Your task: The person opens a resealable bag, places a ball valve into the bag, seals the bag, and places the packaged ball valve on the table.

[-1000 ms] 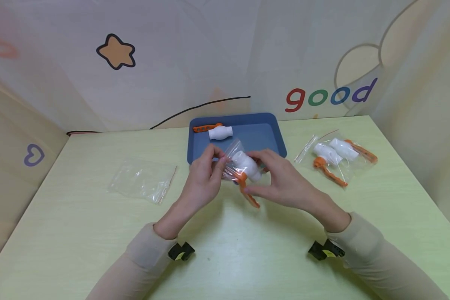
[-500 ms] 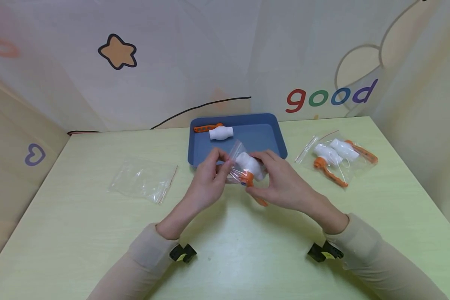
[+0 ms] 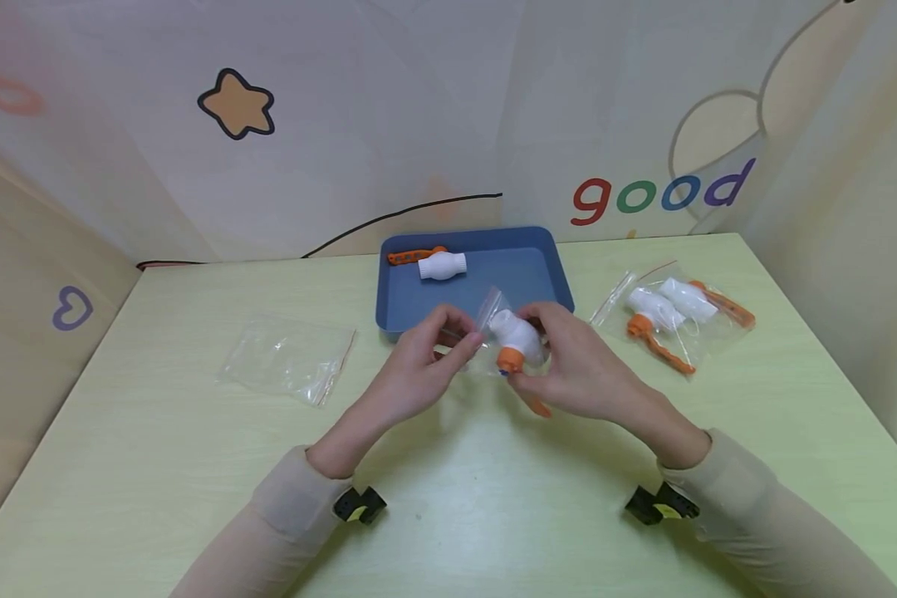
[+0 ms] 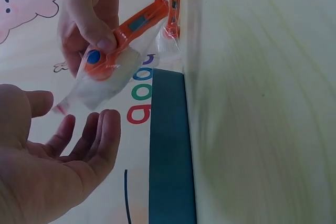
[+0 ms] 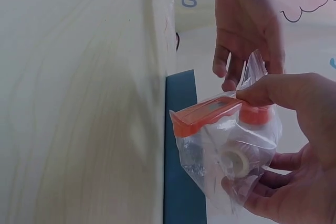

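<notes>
Over a green table point(image 3: 448, 515), before a printed curtain point(image 3: 389, 116), grips the bag point(image 3: 519, 339) in curled right hand point(image 3: 579, 365). Points the handle's point(image 3: 537, 406) long axis toward the person, slanting right. Has left hand point(image 3: 422, 361) alongside, loosely parted, empty.

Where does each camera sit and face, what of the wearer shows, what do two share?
Head: on the head, looking forward and down at the table; sleeves, left hand and right hand show.
Left wrist: on that wrist, looking past the left hand at the bag; right hand shows.
Right wrist: on that wrist, facing the bag; right hand near, left hand beyond.
Both wrist views share the bag and tray.
</notes>
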A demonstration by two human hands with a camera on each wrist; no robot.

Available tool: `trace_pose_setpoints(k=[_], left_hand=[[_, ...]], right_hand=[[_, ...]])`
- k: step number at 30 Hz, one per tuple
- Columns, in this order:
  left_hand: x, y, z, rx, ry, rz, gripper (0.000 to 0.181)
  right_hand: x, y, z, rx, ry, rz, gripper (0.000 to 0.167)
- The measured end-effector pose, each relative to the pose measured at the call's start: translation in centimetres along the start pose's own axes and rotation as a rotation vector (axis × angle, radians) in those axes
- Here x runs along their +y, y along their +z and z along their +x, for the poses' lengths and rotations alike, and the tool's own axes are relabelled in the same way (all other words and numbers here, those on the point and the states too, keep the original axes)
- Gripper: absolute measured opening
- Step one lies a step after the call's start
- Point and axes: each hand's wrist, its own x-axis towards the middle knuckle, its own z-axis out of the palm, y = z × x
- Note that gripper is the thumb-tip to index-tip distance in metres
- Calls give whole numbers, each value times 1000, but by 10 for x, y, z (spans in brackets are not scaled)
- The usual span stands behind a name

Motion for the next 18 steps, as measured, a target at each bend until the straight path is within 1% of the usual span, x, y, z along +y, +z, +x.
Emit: trace_pose_setpoints(k=[3, 6, 12, 18], left_hand=[[0, -3, -1, -6, -6, 47, 16], [0, -6, -3, -17, -19, 70, 17], [0, -14, -6, -29, -25, 73, 18], [-2, -23, -8, -48, -30, 84, 18]], right_hand=[[3, -3, -3, -3, 23, -21, 64], [7, -6, -6, -17, 58, -45, 65], [13, -13, -11, -46, 128, -74, 67], [21, -25, -16, -63, 162, -118, 63]])
